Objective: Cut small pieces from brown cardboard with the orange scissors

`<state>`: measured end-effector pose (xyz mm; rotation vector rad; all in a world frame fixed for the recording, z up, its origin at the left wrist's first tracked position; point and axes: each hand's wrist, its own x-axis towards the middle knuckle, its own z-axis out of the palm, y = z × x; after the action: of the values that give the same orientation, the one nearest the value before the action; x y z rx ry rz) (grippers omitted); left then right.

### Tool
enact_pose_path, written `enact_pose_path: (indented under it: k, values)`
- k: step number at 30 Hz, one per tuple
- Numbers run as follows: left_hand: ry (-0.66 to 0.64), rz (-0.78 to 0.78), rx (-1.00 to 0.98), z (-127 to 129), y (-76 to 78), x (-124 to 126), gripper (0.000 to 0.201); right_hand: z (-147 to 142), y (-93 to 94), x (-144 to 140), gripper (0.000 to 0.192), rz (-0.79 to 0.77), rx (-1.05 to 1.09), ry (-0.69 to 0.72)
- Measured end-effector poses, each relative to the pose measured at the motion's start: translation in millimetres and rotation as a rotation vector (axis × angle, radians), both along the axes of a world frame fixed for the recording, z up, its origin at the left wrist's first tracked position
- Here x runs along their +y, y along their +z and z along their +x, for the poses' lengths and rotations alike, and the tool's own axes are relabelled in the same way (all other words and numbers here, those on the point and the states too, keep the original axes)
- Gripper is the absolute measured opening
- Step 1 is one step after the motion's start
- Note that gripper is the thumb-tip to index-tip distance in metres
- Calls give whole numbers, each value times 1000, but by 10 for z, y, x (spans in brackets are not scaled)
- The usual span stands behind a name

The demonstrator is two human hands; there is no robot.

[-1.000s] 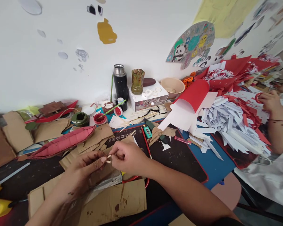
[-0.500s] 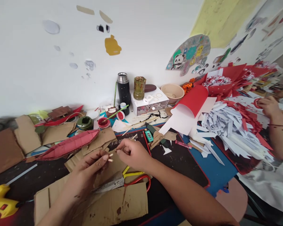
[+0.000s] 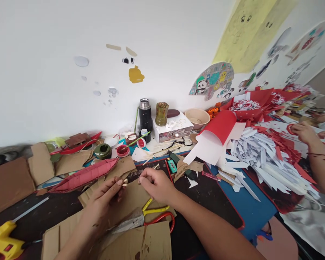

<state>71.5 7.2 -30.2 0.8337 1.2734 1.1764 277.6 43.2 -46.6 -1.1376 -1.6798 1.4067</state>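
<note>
Between the thumb and fingers of my left hand (image 3: 107, 193), short pale wooden stick pieces (image 3: 125, 182) poke out. My right hand (image 3: 158, 186) is closed in a pinch just to the right of them; whatever its fingertips hold is too small to make out. A small gap separates the two hands. Below them, scissors (image 3: 132, 219) with one yellow and one red handle rest on brown cardboard (image 3: 154, 238) marked with dark stains. A pink boat-shaped cardboard piece (image 3: 83, 176) lies beyond my left hand.
A yellow glue gun (image 3: 7, 238) lies at left. Open jars of red paint (image 3: 122, 151) and green paint (image 3: 102, 151) stand behind, near a black flask (image 3: 144, 117) and a white box (image 3: 173, 128). Paper strips (image 3: 260, 155) pile up at right, beside a co-worker's hand (image 3: 304, 131).
The camera view has tilted upward, so the scene sits lower. My right hand has drawn slightly away from the stick pieces in my left hand, which keeps its hold.
</note>
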Motion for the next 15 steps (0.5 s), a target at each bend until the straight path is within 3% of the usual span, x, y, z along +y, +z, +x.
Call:
enact_pose_path:
  k: [5,10,12,15]
  values:
    - [-23,-20,49,17,13,26,61,-14,8,-23,32,92,-49,22]
    - [-33,-10,93,23,-22,16,62,9,-41,38,34,-96,90,11]
    - [-51,4,118,17,-49,5,63,64,-21,113,32,-152,185,-30]
    - [-87,43,173,8,-73,-2,62,178,45,239,41,-138,307,-202]
